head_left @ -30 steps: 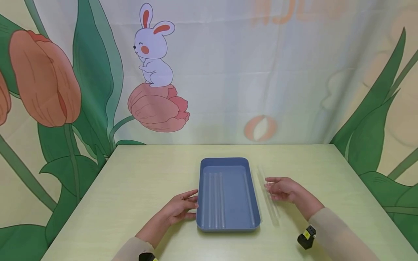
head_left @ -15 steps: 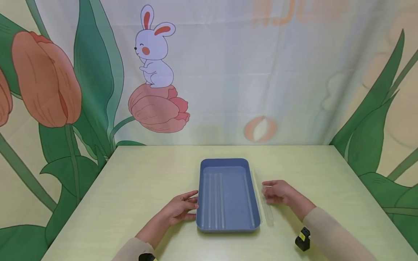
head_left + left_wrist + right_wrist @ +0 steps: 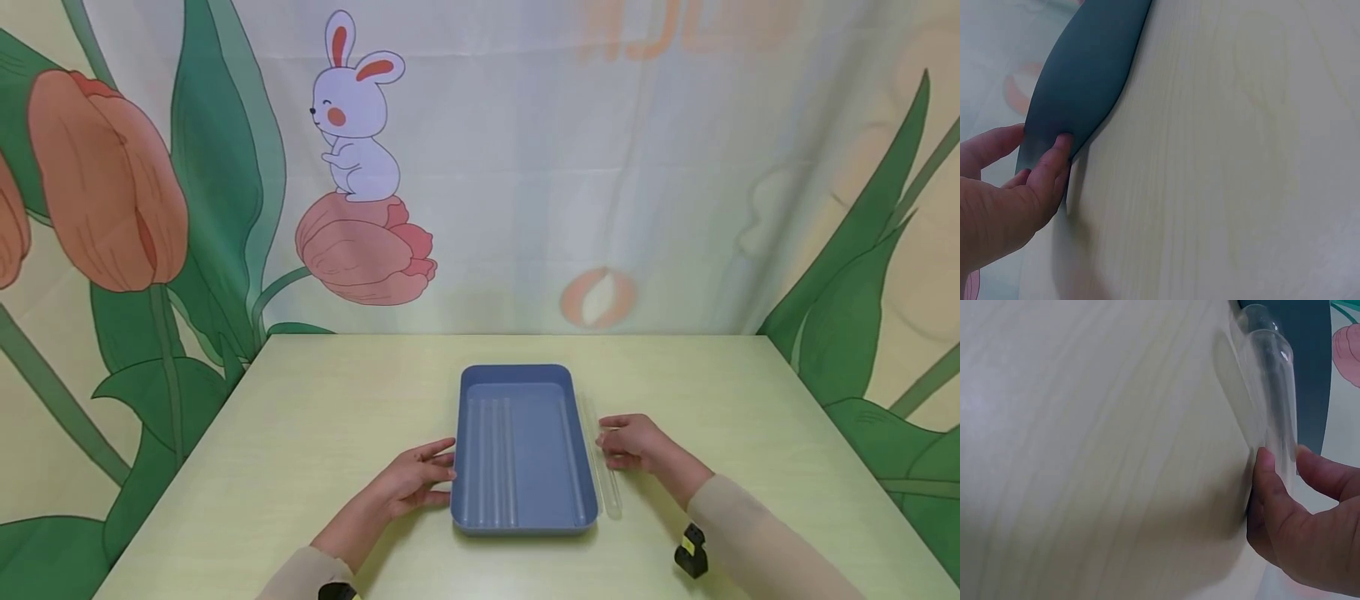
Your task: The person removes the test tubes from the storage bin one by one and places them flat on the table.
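A blue rectangular tray [image 3: 517, 374] lies on the table in the head view. Along its left wall rest the fingertips of my left hand [image 3: 411, 479], fingers extended. In the left wrist view this hand [image 3: 1004, 209] touches the tray's outer side [image 3: 1085, 69]. My right hand [image 3: 632, 442] pinches a clear round-ended test tube [image 3: 613, 496] just right of the tray. The right wrist view shows thumb and fingers on either side of this tube [image 3: 1275, 381]. A second clear tube [image 3: 1259, 317] lies between it and the tray.
Several clear tubes [image 3: 495, 462] lie side by side in the tray's left half, and another [image 3: 572, 462] sits along its right wall. The pale wooden table [image 3: 337, 383] ends at a printed curtain [image 3: 510, 208] with a rabbit and tulips.
My right hand has moved left with its tube, bringing it close to the tube beside the tray. The left hand and the tray have stayed in place.
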The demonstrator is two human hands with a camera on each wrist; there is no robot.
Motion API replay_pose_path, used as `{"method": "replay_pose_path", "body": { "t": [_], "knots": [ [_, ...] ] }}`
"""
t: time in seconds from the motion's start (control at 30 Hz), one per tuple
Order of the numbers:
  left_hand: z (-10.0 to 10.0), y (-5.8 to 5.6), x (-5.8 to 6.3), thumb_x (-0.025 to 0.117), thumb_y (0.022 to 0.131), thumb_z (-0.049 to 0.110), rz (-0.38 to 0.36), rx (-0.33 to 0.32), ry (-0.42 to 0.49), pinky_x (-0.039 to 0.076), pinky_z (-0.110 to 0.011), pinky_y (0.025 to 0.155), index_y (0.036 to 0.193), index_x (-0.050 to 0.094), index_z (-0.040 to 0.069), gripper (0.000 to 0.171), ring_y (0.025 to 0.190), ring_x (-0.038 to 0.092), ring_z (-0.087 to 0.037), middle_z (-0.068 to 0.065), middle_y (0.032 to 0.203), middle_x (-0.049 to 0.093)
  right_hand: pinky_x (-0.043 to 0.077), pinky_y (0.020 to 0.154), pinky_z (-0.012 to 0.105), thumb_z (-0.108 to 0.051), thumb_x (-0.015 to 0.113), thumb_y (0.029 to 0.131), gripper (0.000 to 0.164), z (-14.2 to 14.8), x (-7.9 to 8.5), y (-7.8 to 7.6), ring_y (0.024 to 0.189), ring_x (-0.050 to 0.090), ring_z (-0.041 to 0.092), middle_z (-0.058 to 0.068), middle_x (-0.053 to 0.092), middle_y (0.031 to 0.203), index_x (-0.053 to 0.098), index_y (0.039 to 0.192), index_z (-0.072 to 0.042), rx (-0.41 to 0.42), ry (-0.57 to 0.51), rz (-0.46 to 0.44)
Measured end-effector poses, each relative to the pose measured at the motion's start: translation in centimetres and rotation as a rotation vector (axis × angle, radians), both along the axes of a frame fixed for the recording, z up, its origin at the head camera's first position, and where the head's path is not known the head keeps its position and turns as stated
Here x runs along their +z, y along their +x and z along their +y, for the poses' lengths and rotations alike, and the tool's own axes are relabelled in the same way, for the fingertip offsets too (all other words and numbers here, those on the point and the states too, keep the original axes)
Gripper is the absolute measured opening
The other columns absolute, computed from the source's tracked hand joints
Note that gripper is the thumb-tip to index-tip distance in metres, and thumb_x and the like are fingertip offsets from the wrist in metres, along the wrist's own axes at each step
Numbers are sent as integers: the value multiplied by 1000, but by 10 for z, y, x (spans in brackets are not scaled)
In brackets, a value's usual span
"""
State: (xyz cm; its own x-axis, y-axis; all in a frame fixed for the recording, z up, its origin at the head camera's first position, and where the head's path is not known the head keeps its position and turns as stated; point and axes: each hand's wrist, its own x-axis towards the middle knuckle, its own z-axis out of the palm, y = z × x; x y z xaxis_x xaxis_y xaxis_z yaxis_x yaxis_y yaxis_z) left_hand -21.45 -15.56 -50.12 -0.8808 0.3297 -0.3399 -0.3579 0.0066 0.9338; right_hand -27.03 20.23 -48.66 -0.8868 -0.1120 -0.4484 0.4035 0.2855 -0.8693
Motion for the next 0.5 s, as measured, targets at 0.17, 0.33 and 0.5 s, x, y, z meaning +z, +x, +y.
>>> {"method": "replay_pose_path", "body": {
  "t": [0.17,0.33,0.5],
  "knots": [
    [0,0,0,55,98,-4,3,-5,-1,59,-38,92,161,25,-2,70,126,61,-24,-32,164,28,56,62,22,2,61,95,60,-1,-1,-1,68,55,7,-4,65,82,38,149,13,-2,18,4],
    [0,0,0,55,98,-4,5,-7,-3,59,-40,94,161,24,-2,70,130,59,-27,-31,164,27,55,61,22,2,61,95,59,-2,-1,-2,69,55,7,-4,66,82,39,149,13,-3,34,6],
    [-1,0,-1,55,98,-4,7,-16,2,59,-40,94,161,23,-2,71,132,58,-28,-31,164,26,55,61,22,2,61,96,57,-5,-2,-3,70,55,9,-2,67,85,40,147,13,-11,55,9]
  ]
}}
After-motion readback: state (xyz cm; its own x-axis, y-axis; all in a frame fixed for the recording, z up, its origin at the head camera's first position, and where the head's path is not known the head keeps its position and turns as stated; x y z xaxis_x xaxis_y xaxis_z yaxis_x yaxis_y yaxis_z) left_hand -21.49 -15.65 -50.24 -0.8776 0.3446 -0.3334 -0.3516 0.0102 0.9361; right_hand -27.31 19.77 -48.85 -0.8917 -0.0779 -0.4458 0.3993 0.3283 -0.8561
